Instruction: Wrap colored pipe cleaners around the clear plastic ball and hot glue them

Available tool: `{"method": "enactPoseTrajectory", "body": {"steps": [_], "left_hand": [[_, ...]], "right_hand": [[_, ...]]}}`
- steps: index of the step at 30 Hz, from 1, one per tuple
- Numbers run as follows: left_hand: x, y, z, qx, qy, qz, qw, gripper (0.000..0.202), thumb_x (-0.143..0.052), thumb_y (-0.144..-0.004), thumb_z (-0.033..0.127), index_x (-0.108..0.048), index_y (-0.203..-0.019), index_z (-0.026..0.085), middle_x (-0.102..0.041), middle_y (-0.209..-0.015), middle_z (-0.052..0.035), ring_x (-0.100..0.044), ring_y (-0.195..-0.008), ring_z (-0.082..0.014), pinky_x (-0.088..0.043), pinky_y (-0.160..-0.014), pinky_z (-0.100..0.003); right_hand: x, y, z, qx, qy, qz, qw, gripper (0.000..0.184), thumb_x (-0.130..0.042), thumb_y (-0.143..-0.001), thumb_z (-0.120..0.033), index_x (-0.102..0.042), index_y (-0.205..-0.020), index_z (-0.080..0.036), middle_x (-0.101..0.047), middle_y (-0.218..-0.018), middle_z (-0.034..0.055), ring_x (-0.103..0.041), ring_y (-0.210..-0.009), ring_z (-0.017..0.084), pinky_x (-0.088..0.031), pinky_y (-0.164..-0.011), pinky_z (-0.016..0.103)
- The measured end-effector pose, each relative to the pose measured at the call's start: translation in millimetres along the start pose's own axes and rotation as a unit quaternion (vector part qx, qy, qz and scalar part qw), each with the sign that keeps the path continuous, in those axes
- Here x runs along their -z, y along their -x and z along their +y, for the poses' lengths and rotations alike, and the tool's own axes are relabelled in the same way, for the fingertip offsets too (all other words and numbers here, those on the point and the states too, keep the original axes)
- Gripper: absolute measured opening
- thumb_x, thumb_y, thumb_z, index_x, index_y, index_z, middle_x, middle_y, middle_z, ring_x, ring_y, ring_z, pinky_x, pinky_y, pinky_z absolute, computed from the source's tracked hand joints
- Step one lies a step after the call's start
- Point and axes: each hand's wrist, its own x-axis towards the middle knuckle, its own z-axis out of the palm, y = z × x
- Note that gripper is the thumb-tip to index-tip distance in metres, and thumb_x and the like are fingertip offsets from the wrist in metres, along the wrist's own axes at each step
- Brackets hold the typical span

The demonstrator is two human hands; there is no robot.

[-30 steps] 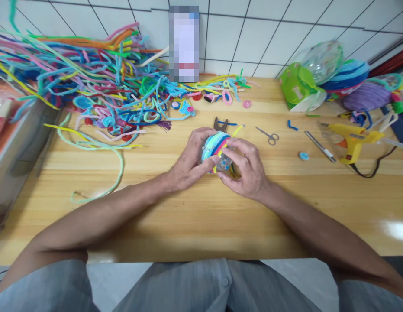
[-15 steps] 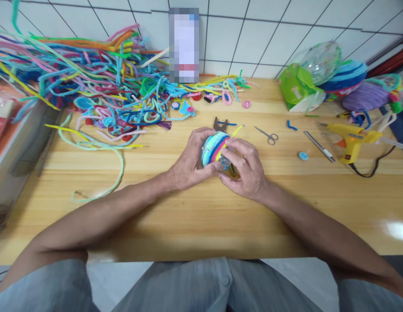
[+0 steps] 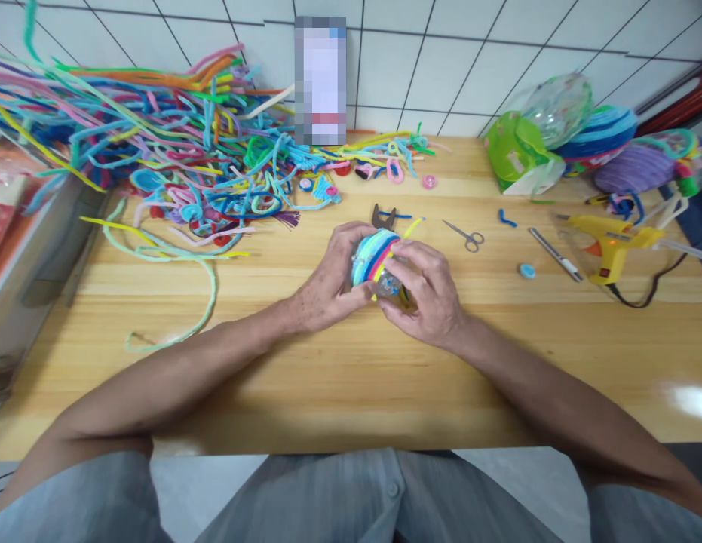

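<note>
Both hands are closed around one small ball (image 3: 375, 256) near the middle of the tabletop (image 3: 328, 377), a little toward the far edge. My left hand (image 3: 333, 285) cups its left side, thumb pressed on the lower front. My right hand (image 3: 428, 298) grips the right side, fingers curled over the top.

The ball is a clear shell, sparkly inside, contents not readable. Its left half is wound in light blue, pink and yellow bands. A loose yellow end (image 3: 414, 225) pokes toward the far edge.

Pliers (image 3: 383, 218) lie just behind the ball, with scissors (image 3: 468, 236) to their right.

Toward the right edge are a utility knife (image 3: 556, 255), a small blue coil (image 3: 527, 271) and a yellow glue gun (image 3: 611, 245).

In the far right corner sits a green bag (image 3: 517, 154) with a clear glittery sphere (image 3: 559, 105) resting against it. I cannot tell what the bag holds.

In the far left corner a tangled heap of pipe cleaners (image 3: 158, 151) spreads across the tabletop.
</note>
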Motion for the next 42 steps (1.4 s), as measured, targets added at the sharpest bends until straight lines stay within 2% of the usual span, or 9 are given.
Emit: {"method": "enactPoseTrajectory", "body": {"steps": [3, 6, 11, 25, 31, 37, 42], "left_hand": [[0.4, -0.3, 2.2, 0.012, 0.01, -0.002, 1.0, 0.059, -0.053, -0.111, 0.06, -0.038, -0.158, 0.029, -0.05, -0.155, -0.0149, -0.051, -0.147, -0.0325, -0.046, -0.129, -0.055], [0.4, -0.9, 5.9, 0.034, 0.006, -0.002, 0.999, 0.058, -0.058, -0.11, 0.057, -0.039, -0.156, 0.028, -0.05, -0.154, -0.0149, -0.051, -0.146, -0.0318, -0.046, -0.128, -0.054], [0.4, -1.6, 8.8, 0.027, -0.009, -0.002, 1.0, 0.052, -0.056, -0.113, 0.049, -0.038, -0.156, 0.027, -0.05, -0.153, -0.0148, -0.051, -0.146, -0.0308, -0.045, -0.128, -0.053], [-3.5, -2.2, 4.5, 0.022, 0.001, 0.02, 1.0, 0.053, -0.059, -0.111, 0.05, -0.042, -0.155, 0.027, -0.052, -0.152, -0.0148, -0.052, -0.145, -0.031, -0.046, -0.127, -0.052], [-4.7, -1.5, 2.5, 0.027, 0.018, 0.032, 0.999, 0.053, -0.061, -0.11, 0.052, -0.045, -0.153, 0.026, -0.054, -0.151, -0.0146, -0.054, -0.143, -0.0308, -0.047, -0.125, -0.049], [-6.0, -1.7, 0.0, 0.028, 0.026, 0.043, 0.998, 0.054, -0.062, -0.109, 0.052, -0.047, -0.153, 0.025, -0.055, -0.15, -0.0145, -0.056, -0.142, -0.031, -0.047, -0.125, -0.05], [-4.4, -3.8, 1.9, 0.062, 0.053, 0.048, 0.996, 0.054, -0.062, -0.108, 0.056, -0.05, -0.15, 0.024, -0.057, -0.149, -0.0148, -0.057, -0.142, -0.0308, -0.047, -0.126, -0.051]], "right_hand": [[-0.9, -0.3, 0.1, 0.005, -0.005, 0.011, 1.0, 0.078, -0.079, -0.095, -0.032, -0.047, -0.166, -0.025, -0.067, -0.147, 0.0179, -0.068, -0.138, 0.039, -0.065, -0.108, 0.065], [-1.4, 0.4, 0.0, -0.005, -0.013, 0.007, 1.0, 0.078, -0.079, -0.096, -0.034, -0.046, -0.166, -0.028, -0.067, -0.149, 0.016, -0.068, -0.138, 0.039, -0.063, -0.109, 0.066], [-0.9, 0.1, -0.1, -0.005, -0.006, 0.003, 1.0, 0.076, -0.078, -0.097, -0.035, -0.047, -0.165, -0.029, -0.068, -0.147, 0.0154, -0.068, -0.138, 0.039, -0.064, -0.109, 0.066], [1.2, 0.2, -1.1, -0.014, 0.008, 0.002, 1.0, 0.081, -0.077, -0.098, -0.039, -0.04, -0.169, -0.025, -0.066, -0.15, 0.0177, -0.069, -0.138, 0.039, -0.065, -0.109, 0.064], [0.1, 3.1, -1.5, -0.034, 0.024, 0.009, 0.999, 0.091, -0.077, -0.098, -0.047, -0.033, -0.173, -0.023, -0.063, -0.153, 0.0196, -0.066, -0.14, 0.04, -0.063, -0.111, 0.064], [-0.5, 4.7, -1.4, -0.044, 0.034, 0.003, 0.998, 0.089, -0.076, -0.099, -0.049, -0.033, -0.173, -0.024, -0.063, -0.153, 0.0197, -0.066, -0.14, 0.039, -0.063, -0.11, 0.063], [-0.8, 5.8, -0.3, -0.051, 0.051, 0.008, 0.997, 0.094, -0.076, -0.099, -0.056, -0.03, -0.174, -0.023, -0.062, -0.155, 0.0203, -0.065, -0.141, 0.04, -0.062, -0.113, 0.064]]}}
